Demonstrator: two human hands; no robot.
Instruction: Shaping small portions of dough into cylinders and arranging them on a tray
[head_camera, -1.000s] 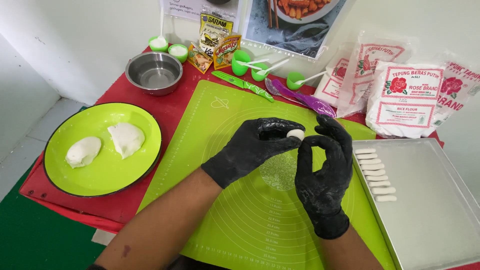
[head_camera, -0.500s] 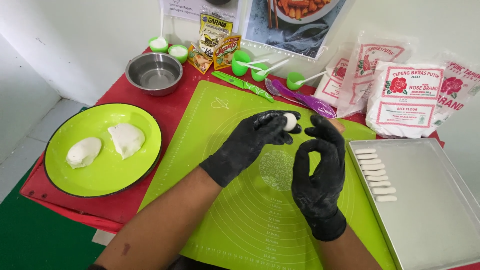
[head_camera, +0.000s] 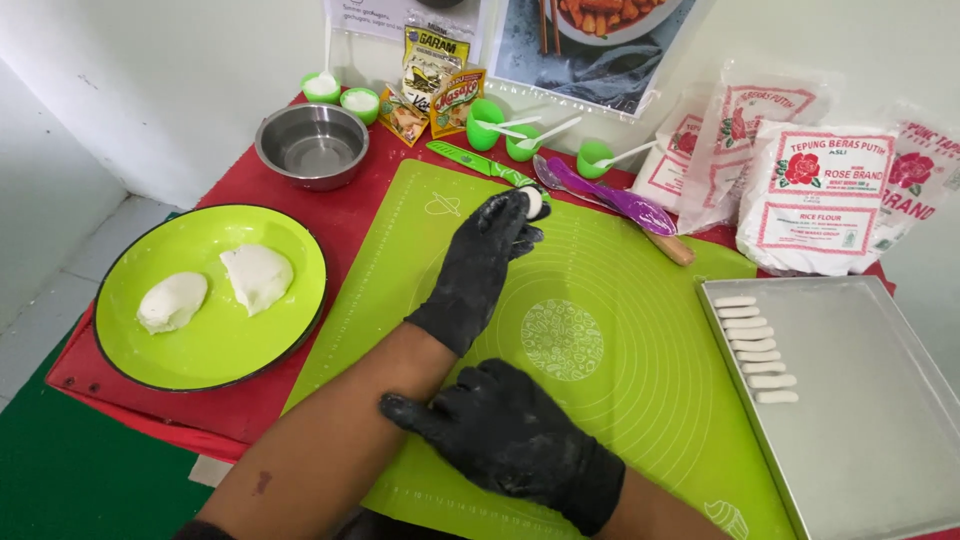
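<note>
Two gloved hands worked: the left hand (head_camera: 480, 265) pinched a small dough piece (head_camera: 534, 203) in its fingers above the green mat (head_camera: 600, 300), the right hand (head_camera: 510, 435) lay flat, holding nothing, mid-shaping, apparently

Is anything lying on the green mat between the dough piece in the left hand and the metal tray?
Nothing visible: the left hand holds the dough piece, and the green mat toward the metal tray lies bare.
</note>
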